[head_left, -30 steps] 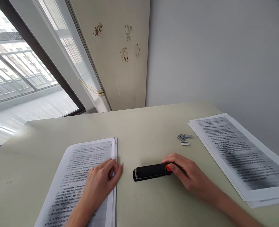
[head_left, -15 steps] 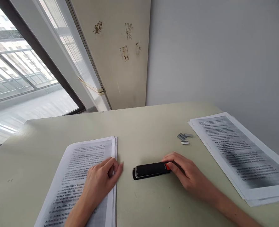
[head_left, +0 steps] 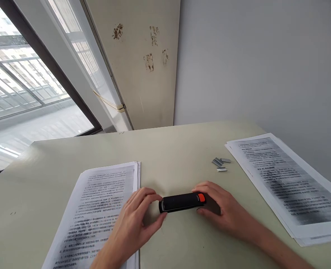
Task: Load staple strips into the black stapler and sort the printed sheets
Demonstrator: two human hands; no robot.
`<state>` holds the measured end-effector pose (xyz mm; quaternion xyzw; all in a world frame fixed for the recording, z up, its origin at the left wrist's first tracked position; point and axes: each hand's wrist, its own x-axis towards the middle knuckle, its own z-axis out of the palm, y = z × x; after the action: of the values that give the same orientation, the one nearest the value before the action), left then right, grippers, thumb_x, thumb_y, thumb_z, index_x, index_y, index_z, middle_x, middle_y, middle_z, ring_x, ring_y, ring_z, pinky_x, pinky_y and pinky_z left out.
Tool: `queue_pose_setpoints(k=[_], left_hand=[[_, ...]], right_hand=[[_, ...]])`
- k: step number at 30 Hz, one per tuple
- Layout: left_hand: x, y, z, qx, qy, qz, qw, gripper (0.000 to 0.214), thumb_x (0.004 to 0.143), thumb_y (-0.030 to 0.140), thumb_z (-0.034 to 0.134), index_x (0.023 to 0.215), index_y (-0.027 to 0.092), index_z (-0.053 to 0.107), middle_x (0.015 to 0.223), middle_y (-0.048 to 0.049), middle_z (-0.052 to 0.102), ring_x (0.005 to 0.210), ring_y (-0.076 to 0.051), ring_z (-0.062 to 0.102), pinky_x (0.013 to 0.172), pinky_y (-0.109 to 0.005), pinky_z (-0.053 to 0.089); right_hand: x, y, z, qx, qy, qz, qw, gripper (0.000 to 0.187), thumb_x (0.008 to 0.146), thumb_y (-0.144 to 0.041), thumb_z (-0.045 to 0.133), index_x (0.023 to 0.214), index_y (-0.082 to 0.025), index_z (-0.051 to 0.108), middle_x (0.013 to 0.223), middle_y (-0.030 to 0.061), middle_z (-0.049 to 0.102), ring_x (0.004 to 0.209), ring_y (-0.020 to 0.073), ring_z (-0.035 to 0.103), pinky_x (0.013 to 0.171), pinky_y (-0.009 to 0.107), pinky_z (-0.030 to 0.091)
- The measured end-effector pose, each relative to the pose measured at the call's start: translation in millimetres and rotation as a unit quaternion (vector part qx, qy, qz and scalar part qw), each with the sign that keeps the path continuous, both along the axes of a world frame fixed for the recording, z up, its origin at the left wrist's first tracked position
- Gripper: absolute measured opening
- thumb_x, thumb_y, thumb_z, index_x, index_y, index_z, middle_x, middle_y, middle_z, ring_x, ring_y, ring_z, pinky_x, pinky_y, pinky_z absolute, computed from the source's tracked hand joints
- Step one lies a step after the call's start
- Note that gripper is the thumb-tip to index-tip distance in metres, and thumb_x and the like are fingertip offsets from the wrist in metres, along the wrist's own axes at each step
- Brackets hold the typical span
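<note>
A black stapler (head_left: 179, 202) with a red button (head_left: 201, 197) at its right end lies on the table between my hands. My left hand (head_left: 137, 215) pinches the stapler's left end between thumb and fingers. Around the right end, beside the red button, my right hand (head_left: 221, 205) has its fingers on the far side and its thumb on the near side. Under my left wrist lies a stack of printed sheets (head_left: 98, 194). Several grey strips of staples (head_left: 218, 162) sit beyond my right hand.
A second pile of printed sheets (head_left: 280, 179) lies at the table's right side. The pale green table (head_left: 171, 149) meets a grey wall (head_left: 252, 67) at the back. To the left is a window (head_left: 22, 74) with a railing outside.
My left hand has moved right, off the paper stack, onto the stapler's left end. My right thumb has shifted from the red button down to the stapler's near side.
</note>
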<state>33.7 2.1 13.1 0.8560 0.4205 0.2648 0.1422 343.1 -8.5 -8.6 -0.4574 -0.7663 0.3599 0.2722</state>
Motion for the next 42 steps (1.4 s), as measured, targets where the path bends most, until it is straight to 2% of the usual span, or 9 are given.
queue_pose_setpoints(k=[6,17,35,39,42], left_hand=[[5,-1,-8.0,0.005,-0.008,-0.001,1.000,0.017,0.101,0.027,0.067,0.118,0.025,0.062,0.112,-0.0053,0.066,0.099,-0.021,0.068,0.085,-0.033,0.057],[8,-1,-9.4,0.001,-0.011,0.000,1.000,0.008,0.103,0.026,0.065,0.110,0.023,0.064,0.109,-0.0060,0.068,0.095,-0.021,0.070,0.082,-0.032,0.058],[9,-1,-6.9,-0.008,-0.019,0.001,1.000,0.006,0.103,0.025,0.064,0.108,0.024,0.064,0.108,-0.0056,0.070,0.093,-0.020,0.071,0.079,-0.033,0.059],[9,-2,-6.6,-0.021,-0.014,0.010,1.000,0.014,0.102,0.030,0.066,0.115,0.025,0.063,0.111,-0.0054,0.070,0.097,-0.021,0.071,0.083,-0.035,0.059],[14,-4,0.9,-0.040,-0.022,0.014,0.999,0.029,0.100,0.036,0.069,0.126,0.028,0.059,0.116,-0.0053,0.070,0.101,-0.022,0.070,0.084,-0.036,0.060]], right_hand=[[-2,1,2.4,0.009,-0.010,0.003,1.000,0.022,0.106,-0.032,0.061,0.127,-0.030,0.058,0.122,0.0052,0.067,0.113,0.0227,0.064,0.098,0.035,0.051],[-4,1,5.4,0.017,-0.013,-0.002,1.000,0.020,0.105,-0.028,0.062,0.125,-0.029,0.060,0.121,0.0048,0.068,0.111,0.0227,0.066,0.096,0.034,0.053],[-3,1,4.9,0.021,-0.007,-0.005,1.000,0.021,0.105,-0.033,0.061,0.125,-0.028,0.063,0.119,0.0079,0.070,0.109,0.0258,0.068,0.094,0.038,0.056],[-3,1,5.6,0.013,-0.003,-0.006,1.000,0.018,0.105,-0.033,0.061,0.123,-0.029,0.062,0.119,0.0056,0.069,0.109,0.0235,0.067,0.094,0.035,0.054],[-3,1,6.1,0.001,0.000,-0.005,1.000,0.017,0.106,-0.032,0.061,0.122,-0.029,0.061,0.120,0.0050,0.068,0.110,0.0228,0.065,0.096,0.035,0.053]])
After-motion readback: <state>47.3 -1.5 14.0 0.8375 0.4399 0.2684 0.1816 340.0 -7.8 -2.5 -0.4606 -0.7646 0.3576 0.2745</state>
